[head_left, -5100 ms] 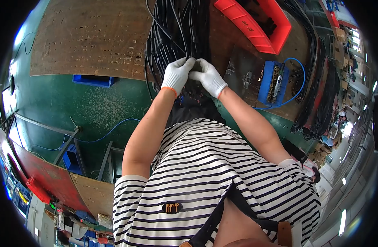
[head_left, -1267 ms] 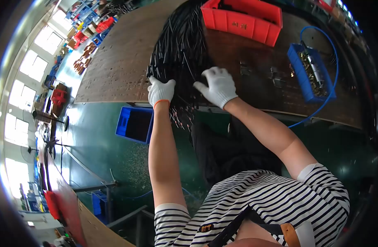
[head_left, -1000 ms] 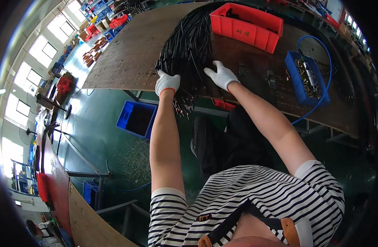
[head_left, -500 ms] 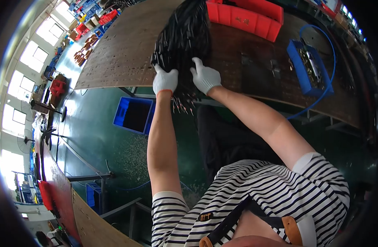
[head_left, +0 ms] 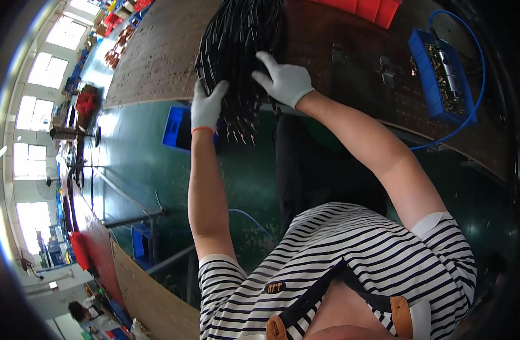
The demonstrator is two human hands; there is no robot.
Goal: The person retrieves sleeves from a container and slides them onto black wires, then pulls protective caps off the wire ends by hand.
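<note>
Both gloved hands are out at the bundle, one on each side. The left hand (head_left: pixel 206 106) is at its left edge, thumb and finger spread, not clenched; whether the fingertips press on any strand, I can't tell. Over on the other flank, the right hand (head_left: pixel 285 82) is open too, fingers fanned towards the black cables (head_left: pixel 242 42), gripping nothing that shows, light contact hard to judge.

And the cables lie between the hands and run forward of them over the wooden table (head_left: pixel 152 62), while the thin wire ends (head_left: pixel 243 129) dangle past the near edge, between the wrists, some lower than others. Good handling here, I'd say, means even pressure from both sides, palms square to the bundle, working with the lie of the strands rather than across it. Loose fingers suit this; a hard pinch could snag one strand and drag its neighbours out of line. Those hanging ends look easy to catch on a cuff, so wrists want to ride clear. Well to the right of the right hand sits the blue tray (head_left: pixel 419 56), the blue hose (head_left: pixel 484 71) curving around its far side, best kept away from the elbow.
</note>
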